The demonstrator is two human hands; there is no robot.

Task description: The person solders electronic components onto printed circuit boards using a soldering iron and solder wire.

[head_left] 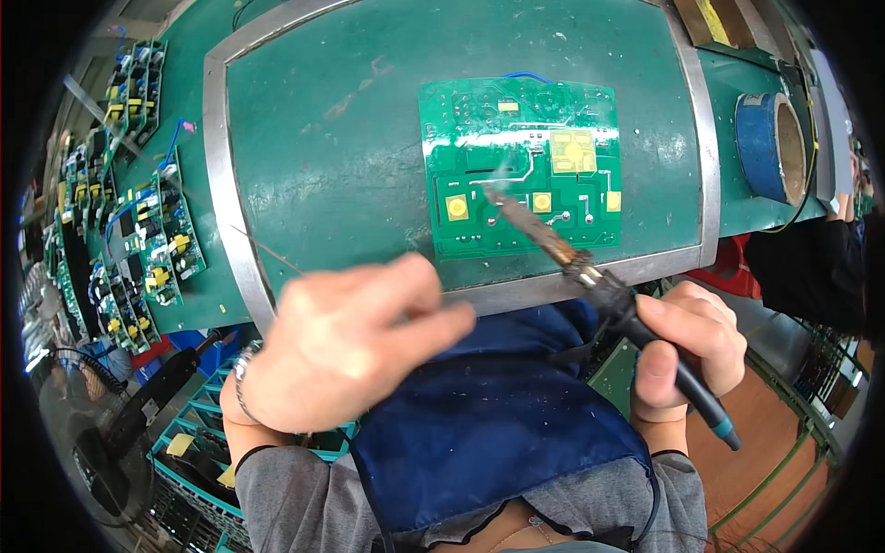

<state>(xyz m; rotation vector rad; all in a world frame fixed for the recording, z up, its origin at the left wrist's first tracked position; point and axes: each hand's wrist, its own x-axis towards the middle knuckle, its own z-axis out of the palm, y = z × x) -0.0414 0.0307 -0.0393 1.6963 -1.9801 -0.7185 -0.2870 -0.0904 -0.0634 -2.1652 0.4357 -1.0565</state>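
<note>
A soldering iron (616,300) with a dark handle lies in my right hand (693,343), which is closed round it. Its tip reaches the middle of a green circuit board (507,221), and a faint wisp of smoke rises there. Yellow patches and solder joints show on the board's upper face. My left hand (355,341), with a bracelet on the wrist, hovers left of the iron at the near metal edge. Its fingers are curled together and somewhat blurred. A thin solder wire (265,248) runs into that hand from the upper left; its end is hidden.
A metal frame (226,166) borders the green work surface (323,120). Several populated circuit boards (171,235) stand at the left. A blue tape roll (761,147) sits at the right. Teal baskets (198,461) are below left, near a black fan-like device (111,442).
</note>
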